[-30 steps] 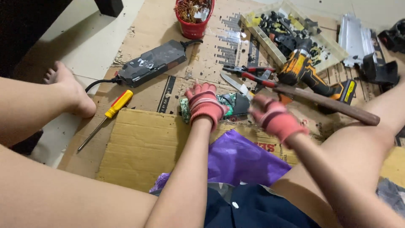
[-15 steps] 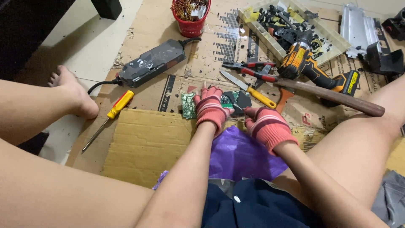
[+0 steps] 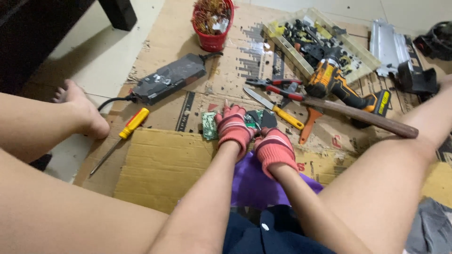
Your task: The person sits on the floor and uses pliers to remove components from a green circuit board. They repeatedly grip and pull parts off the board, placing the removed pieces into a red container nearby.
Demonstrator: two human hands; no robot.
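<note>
Both hands wear red knit gloves and meet over a small green circuit board (image 3: 210,125) that lies on the cardboard sheet (image 3: 160,160) spread over the floor. The left hand (image 3: 232,128) rests on the board's right part, fingers curled down onto it, so it seems to press or grip the board. The right hand (image 3: 274,146) sits just right of the board, touching the left hand, with its fingers closed around a dark piece (image 3: 267,119) at the board's edge (what that piece is, I cannot tell).

Taking the board as the landmark: just beyond it and to the right lies a knife with a yellow handle (image 3: 274,108), and past that a pair of red-handled pliers (image 3: 275,86). Farther right of the board are an orange-handled tool (image 3: 308,125), a long wooden handle (image 3: 362,116) lying aslant, and an orange and black cordless drill (image 3: 346,90). Beyond the board and to the left sits a black power adapter (image 3: 168,78) with its cable trailing left. To the board's left lies a yellow-handled screwdriver (image 3: 121,137), near the person's bare foot (image 3: 82,110). Well beyond the board stand a red cup of wire scraps (image 3: 214,26) and a clear tray of dark small parts (image 3: 320,42). Nearer the person than the board is a purple cloth (image 3: 256,181).
</note>
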